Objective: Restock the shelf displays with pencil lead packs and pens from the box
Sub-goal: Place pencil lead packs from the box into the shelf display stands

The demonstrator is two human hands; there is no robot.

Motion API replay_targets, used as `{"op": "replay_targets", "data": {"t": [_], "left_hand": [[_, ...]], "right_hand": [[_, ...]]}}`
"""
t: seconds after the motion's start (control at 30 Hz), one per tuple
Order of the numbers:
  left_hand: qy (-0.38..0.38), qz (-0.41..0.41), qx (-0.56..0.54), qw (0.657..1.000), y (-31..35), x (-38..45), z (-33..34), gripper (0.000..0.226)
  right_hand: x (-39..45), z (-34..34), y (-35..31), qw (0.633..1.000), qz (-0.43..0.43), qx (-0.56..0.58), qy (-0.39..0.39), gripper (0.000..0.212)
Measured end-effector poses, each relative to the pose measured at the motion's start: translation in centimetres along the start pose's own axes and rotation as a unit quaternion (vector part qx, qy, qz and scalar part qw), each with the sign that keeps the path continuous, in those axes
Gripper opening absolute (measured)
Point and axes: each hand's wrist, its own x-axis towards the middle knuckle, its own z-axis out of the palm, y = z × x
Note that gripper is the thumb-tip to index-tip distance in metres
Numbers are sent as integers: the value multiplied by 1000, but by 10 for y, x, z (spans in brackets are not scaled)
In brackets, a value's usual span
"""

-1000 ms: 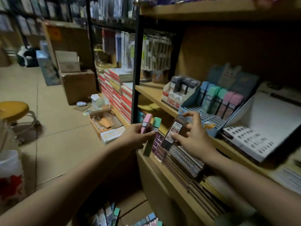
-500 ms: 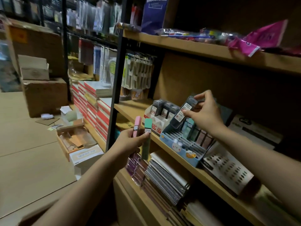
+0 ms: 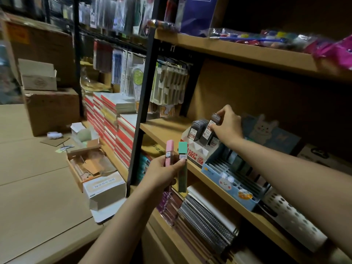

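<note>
On the middle shelf [image 3: 163,128], a dark lead pack [image 3: 208,128] is pinched by the right hand [image 3: 226,126] over the red-and-white display box [image 3: 194,152]. A pink pack [image 3: 169,153] and a green pack [image 3: 182,164] are gripped by the left hand [image 3: 162,174]. Light, stiff and probably slick, each is best held at its sides.

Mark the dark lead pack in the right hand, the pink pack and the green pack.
dark lead pack [image 3: 208,130]: head view, on its white label.
pink pack [image 3: 169,149]: head view, upper body above the label.
green pack [image 3: 182,148]: head view, on its cap.

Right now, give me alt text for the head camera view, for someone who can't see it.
The right hand holds a dark lead pack at the red-and-white display box on a wooden shelf. The left hand holds a pink pack and a green pack.
</note>
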Motion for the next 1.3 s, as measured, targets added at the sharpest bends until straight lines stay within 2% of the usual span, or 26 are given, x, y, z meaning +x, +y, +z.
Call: {"op": "replay_targets", "data": {"t": [0.2, 0.33, 0.53, 0.7, 0.83, 0.9, 1.0, 1.07, 1.17, 1.2, 1.3], "left_hand": [[-4, -21, 0, 1000, -5, 6, 0, 23], [-9, -21, -4, 1000, -5, 5, 2, 20], [-8, -18, -6, 1000, -5, 4, 2, 21], [-6, -11, -7, 1000, -4, 2, 2, 19], [-9, -15, -11, 1000, -4, 1, 4, 18], [-10, -18, -10, 1000, -5, 1, 4, 19], [-8, -17, -9, 1000, -5, 0, 4, 18], [-13, -16, -3, 1000, -5, -1, 6, 19], [-40, -14, 3, 999, -6, -2, 14, 20], [-55, -11, 8, 998, -7, -3, 16, 19], [-112, 0, 25, 993, -11, -7, 27, 16]], "right_hand": [[7, 4, -1, 999, -22, -18, -22, 32], [3, 9, 2, 998, -31, -49, -40, 33], [-2, 17, 7, 988, -50, -129, -72, 17], [1, 19, 9, 976, -75, -203, -40, 12], [1, 15, 11, 967, -80, -240, -40, 16], [-2, 9, 9, 975, -72, -208, -33, 14], [-18, -6, 2, 993, -69, -97, -17, 8], [-39, -18, -4, 995, -59, 10, -77, 7], [-84, -28, -9, 969, -36, 103, -221, 18], [-96, -30, -8, 965, -34, 112, -237, 22], [-117, -38, -5, 970, -26, 109, -216, 30]]}}
